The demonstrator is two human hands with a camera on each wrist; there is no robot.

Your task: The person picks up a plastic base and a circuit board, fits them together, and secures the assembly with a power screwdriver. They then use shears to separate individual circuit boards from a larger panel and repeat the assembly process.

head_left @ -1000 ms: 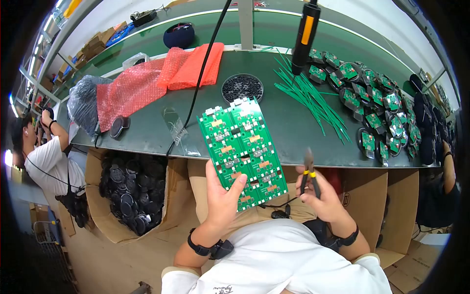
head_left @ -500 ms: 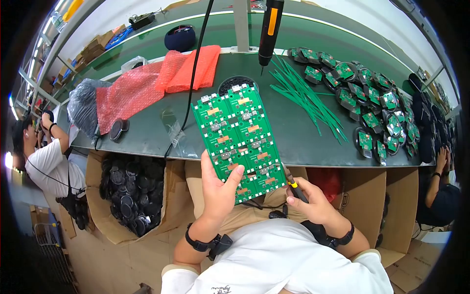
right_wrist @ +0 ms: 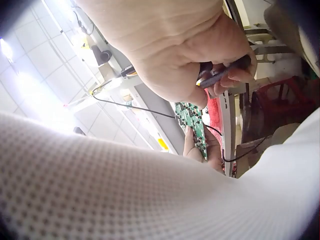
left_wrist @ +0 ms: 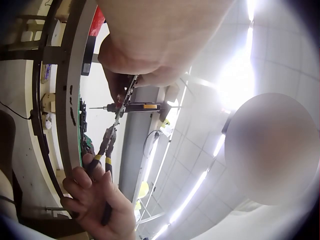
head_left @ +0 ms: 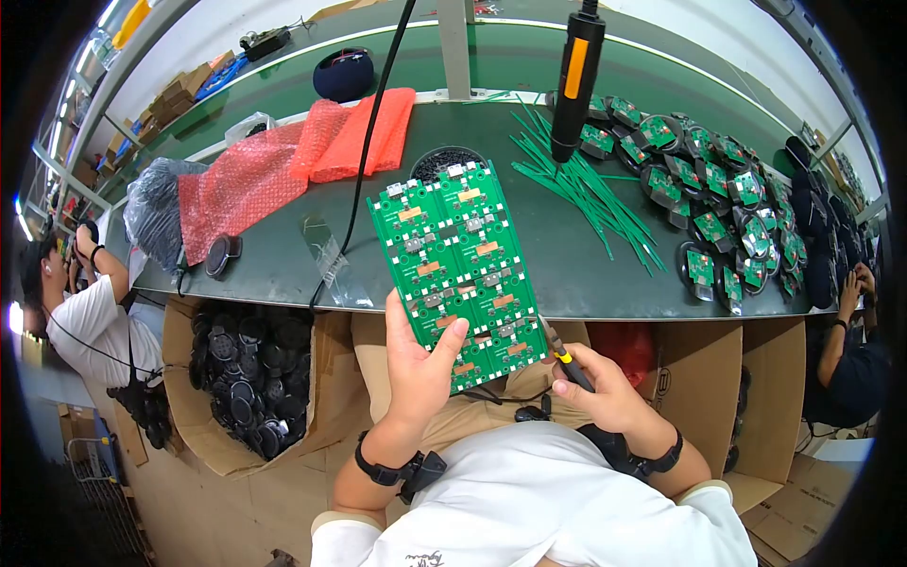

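Board (head_left: 458,274) edge-on, left wrist only

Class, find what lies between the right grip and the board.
Pliers: handle in the right grip, tips at the board, as the head view shows.

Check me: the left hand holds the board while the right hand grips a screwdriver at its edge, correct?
The tool is wrong: the left hand holds the board, but the right hand grips pliers at its edge, as the head view shows.
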